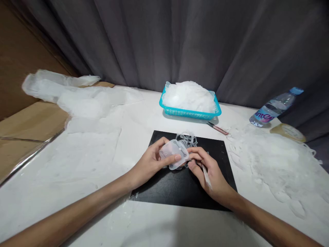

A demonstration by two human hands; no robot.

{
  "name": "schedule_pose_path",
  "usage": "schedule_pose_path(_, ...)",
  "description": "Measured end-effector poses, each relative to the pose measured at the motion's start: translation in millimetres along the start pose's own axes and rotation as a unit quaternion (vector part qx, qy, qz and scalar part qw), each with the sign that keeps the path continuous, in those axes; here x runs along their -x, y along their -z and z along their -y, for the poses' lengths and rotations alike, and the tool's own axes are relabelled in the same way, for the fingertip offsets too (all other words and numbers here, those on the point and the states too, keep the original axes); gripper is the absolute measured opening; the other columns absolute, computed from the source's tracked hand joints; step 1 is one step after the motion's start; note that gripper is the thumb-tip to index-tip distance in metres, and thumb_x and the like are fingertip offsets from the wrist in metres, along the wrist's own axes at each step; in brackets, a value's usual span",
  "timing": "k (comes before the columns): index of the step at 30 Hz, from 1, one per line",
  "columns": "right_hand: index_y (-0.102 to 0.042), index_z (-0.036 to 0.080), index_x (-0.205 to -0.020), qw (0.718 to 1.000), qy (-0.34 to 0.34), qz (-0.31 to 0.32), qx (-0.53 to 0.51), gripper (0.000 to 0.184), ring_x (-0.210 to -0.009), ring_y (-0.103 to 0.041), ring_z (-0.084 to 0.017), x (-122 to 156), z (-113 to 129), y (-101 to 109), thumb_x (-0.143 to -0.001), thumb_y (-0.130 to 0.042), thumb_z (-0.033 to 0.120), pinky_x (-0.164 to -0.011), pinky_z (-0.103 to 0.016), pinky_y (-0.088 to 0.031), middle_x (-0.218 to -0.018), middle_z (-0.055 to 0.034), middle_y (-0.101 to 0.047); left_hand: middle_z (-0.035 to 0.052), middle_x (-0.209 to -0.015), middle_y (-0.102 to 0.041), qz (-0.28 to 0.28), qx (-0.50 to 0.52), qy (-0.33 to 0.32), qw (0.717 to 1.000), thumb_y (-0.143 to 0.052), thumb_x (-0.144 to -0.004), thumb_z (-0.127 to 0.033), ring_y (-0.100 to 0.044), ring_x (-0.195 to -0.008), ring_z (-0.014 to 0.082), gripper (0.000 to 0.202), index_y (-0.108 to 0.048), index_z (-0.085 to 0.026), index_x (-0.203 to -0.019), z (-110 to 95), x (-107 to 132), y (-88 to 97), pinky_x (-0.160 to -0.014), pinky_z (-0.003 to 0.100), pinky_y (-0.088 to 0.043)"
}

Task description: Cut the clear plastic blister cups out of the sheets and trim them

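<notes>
My left hand grips a translucent, lobed sheet piece with small round marks and thin dark lines on it; the thumb lies across its face. At the piece's right edge are the fingertips of my right hand, which is closed around a slim whitish tool. That tool's tip is hidden, so its kind does not show. Under both hands lies a black mat. Behind the held piece, a tangle of thin translucent strips rests on the mat.
A blue basket heaped with whitish translucent pieces stands at the back. Near it lie pink-handled tweezers or snips. To the right are a water bottle, a tape roll and a translucent heap. Translucent sheets and cardboard occupy the left.
</notes>
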State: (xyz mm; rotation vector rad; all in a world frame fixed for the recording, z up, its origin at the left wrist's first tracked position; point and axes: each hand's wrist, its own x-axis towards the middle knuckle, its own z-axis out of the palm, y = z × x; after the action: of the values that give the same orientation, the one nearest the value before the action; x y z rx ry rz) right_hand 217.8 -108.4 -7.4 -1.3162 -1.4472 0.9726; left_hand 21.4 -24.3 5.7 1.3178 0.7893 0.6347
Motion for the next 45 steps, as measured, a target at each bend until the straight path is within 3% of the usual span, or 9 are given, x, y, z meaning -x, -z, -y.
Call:
schedule_pose_path(4,-0.068,0.023,-0.11,0.999,-0.02,-0.013,0.025,0.022,-0.072,-0.053,-0.016,-2.6,-0.2,2.8,-0.093,-0.071,0.037,-0.068,-0.029,-0.045,-0.083,0.0,-0.064,-0.0049,-0.081,-0.058,0.0,-0.017,-0.008,1.0,-0.081,-0.087,-0.038,-0.054,-0.072,0.0097,0.034,-0.054,-0.018,-0.089,-1.5,1.4,0.5,-0.064,0.02,-0.043)
schedule_pose_path(11,-0.074,0.025,-0.1,0.994,0.022,0.026,0.108,0.008,-0.078,-0.051,-0.017,-8.8,-0.1,12.4,-0.095,-0.067,0.024,-0.072,-0.029,-0.04,-0.082,-0.0001,-0.059,-0.0057,-0.078,-0.054,0.022,-0.057,-0.012,0.998,-0.081,-0.087,-0.04,-0.053,-0.069,0.009,0.035,-0.055,-0.018,-0.09,-4.3,-1.9,8.0,-0.063,0.02,-0.045)
schedule_pose_path(18,-0.071,0.025,-0.096,0.989,0.026,0.048,0.139,0.007,-0.08,-0.051,-0.018,-7.9,-1.6,10.7,-0.099,-0.065,0.028,-0.074,-0.03,-0.038,-0.079,0.0009,-0.055,-0.0035,-0.082,-0.066,0.023,-0.045,0.009,0.999,-0.085,-0.084,-0.038,-0.063,-0.073,0.0111,0.034,-0.062,-0.017,-0.1,-1.6,-3.1,7.1,-0.067,0.021,-0.05)
schedule_pose_path(23,-0.063,0.022,-0.09,0.986,0.033,0.058,0.154,0.009,-0.079,-0.051,-0.017,-6.8,-1.9,8.3,-0.098,-0.062,0.025,-0.074,-0.03,-0.038,-0.079,0.0014,-0.053,-0.0023,-0.077,-0.067,0.027,-0.029,0.051,0.998,-0.088,-0.08,-0.038,-0.061,-0.068,0.0099,0.032,-0.069,-0.014,-0.089,-0.7,-4.7,4.3,-0.063,0.019,-0.049)
schedule_pose_path(29,-0.057,0.022,-0.083,0.987,0.035,0.054,0.147,0.012,-0.076,-0.05,-0.016,-5.4,-0.5,6.6,-0.094,-0.062,0.022,-0.071,-0.029,-0.038,-0.077,0.0023,-0.05,-0.0044,-0.073,-0.065,0.035,-0.026,0.036,0.998,-0.089,-0.079,-0.036,-0.057,-0.066,0.0082,0.031,-0.066,-0.015,-0.084,0.2,-4.5,3.1,-0.06,0.018,-0.047)
schedule_pose_path(37,-0.061,0.022,-0.083,0.99,0.016,0.044,0.131,0.013,-0.075,-0.05,-0.015,-6.9,-1.8,7.0,-0.095,-0.065,0.027,-0.07,-0.029,-0.038,-0.075,0.003,-0.048,-0.0054,-0.073,-0.062,0.03,-0.03,0.013,0.999,-0.087,-0.081,-0.035,-0.056,-0.065,0.0083,0.031,-0.064,-0.016,-0.086,1.8,-3.7,2.7,-0.06,0.018,-0.046)
schedule_pose_path(42,-0.058,0.023,-0.088,0.982,0.027,0.091,0.162,0.014,-0.077,-0.051,-0.016,-7.0,-3.4,9.1,-0.101,-0.059,0.029,-0.071,-0.029,-0.04,-0.081,0.002,-0.05,-0.0043,-0.075,-0.062,0.043,-0.065,0.009,0.997,-0.084,-0.083,-0.039,-0.056,-0.067,0.0093,0.031,-0.065,-0.016,-0.09,4.1,-3.5,3.2,-0.061,0.019,-0.045)
schedule_pose_path(45,-0.053,0.022,-0.087,0.96,0.084,0.145,0.223,0.013,-0.081,-0.051,-0.018,-9.6,-3.3,15.9,-0.1,-0.054,0.019,-0.074,-0.031,-0.04,-0.083,0.0004,-0.054,-0.0029,-0.076,-0.063,0.084,-0.103,0.013,0.991,-0.082,-0.085,-0.04,-0.057,-0.066,0.0101,0.03,-0.067,-0.016,-0.095,-1.4,-9.7,18.5,-0.058,0.02,-0.044)
